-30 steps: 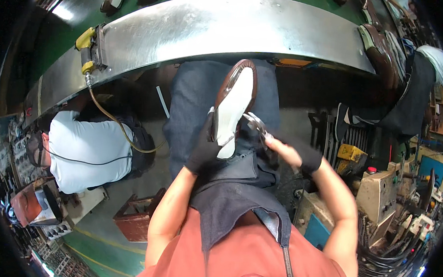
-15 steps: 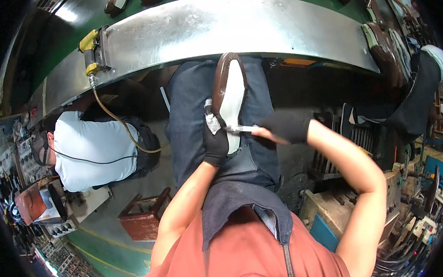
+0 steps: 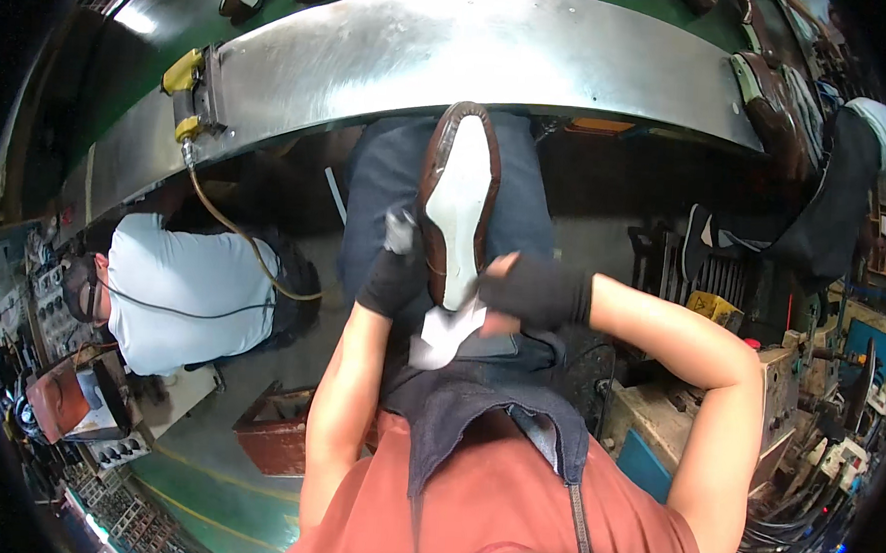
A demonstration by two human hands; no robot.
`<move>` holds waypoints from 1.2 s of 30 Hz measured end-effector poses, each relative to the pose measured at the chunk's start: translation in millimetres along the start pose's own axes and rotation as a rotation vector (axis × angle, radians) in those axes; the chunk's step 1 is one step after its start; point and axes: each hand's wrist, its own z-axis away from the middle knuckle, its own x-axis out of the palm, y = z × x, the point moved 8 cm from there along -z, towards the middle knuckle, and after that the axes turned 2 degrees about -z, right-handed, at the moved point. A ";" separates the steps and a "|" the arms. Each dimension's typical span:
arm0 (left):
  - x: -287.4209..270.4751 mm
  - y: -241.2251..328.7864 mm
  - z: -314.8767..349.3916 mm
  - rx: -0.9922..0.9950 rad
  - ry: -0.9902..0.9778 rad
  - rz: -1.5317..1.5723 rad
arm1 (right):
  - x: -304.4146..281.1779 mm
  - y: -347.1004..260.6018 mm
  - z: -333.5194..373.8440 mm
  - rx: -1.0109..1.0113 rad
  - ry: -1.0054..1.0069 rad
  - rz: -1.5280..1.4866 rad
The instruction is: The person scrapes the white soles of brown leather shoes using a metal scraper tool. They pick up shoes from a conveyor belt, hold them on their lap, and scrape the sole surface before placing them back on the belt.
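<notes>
One shoe (image 3: 456, 217): brown upper (image 3: 432, 176) already wrapped, white sole (image 3: 470, 158) bare; remainder unclear.
Right hand (image 3: 527, 293): your fingers (image 3: 501, 325) curl round a pale tool (image 3: 445, 337).
Left hand (image 3: 393, 279): at shoe's left; grip unclear.

A: What colour is the shoe (image 3: 434, 171)?
B: Dark brown on the upper, off-white across the sole (image 3: 464, 167).
A: And the hands?
B: Black covers the left hand (image 3: 393, 276) and the right hand (image 3: 537, 291), with silvery grey about the left fingers (image 3: 398, 234). The blurred tool (image 3: 448, 335) looks whitish.
A: The clothes?
B: Plain brick-red shirt (image 3: 520, 521), dark blue apron (image 3: 462, 393).
A: Further off?
B: A silver-grey worktop (image 3: 494, 59), a yellow-and-black hand tool (image 3: 185, 103), a brown hose (image 3: 232, 240), and green floor (image 3: 206, 496) with yellow lines.
</notes>
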 end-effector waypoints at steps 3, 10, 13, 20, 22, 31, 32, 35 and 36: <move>-10.7 11.7 -4.3 -0.017 -0.057 -0.192 | 18.5 65.6 38.5 0.516 0.021 -0.354; 14.7 36.2 -25.4 -0.719 -0.152 1.036 | -55.9 67.6 42.4 0.522 0.125 -0.433; 23.1 39.5 -26.7 -0.802 -0.130 1.071 | -56.0 73.7 34.6 0.539 0.134 -0.101; 15.9 19.5 -31.2 -0.304 0.242 0.373 | -40.1 84.7 39.7 0.490 0.248 -0.074; 24.0 4.8 -28.8 -0.403 0.135 0.273 | -51.8 86.0 47.1 0.595 -0.006 -0.159; -2.9 45.2 -34.8 -0.074 -0.031 0.393 | -80.8 -42.6 6.0 -0.151 0.406 0.166; 10.1 32.0 -28.6 -0.302 -0.176 0.495 | -76.0 -32.6 6.6 -0.239 0.460 0.130; 18.4 40.1 -13.8 -0.186 -0.443 0.422 | -30.3 31.1 12.3 0.264 0.222 0.151; 11.4 43.1 -14.1 -0.076 -0.379 0.304 | -15.5 46.8 20.8 0.417 0.112 0.193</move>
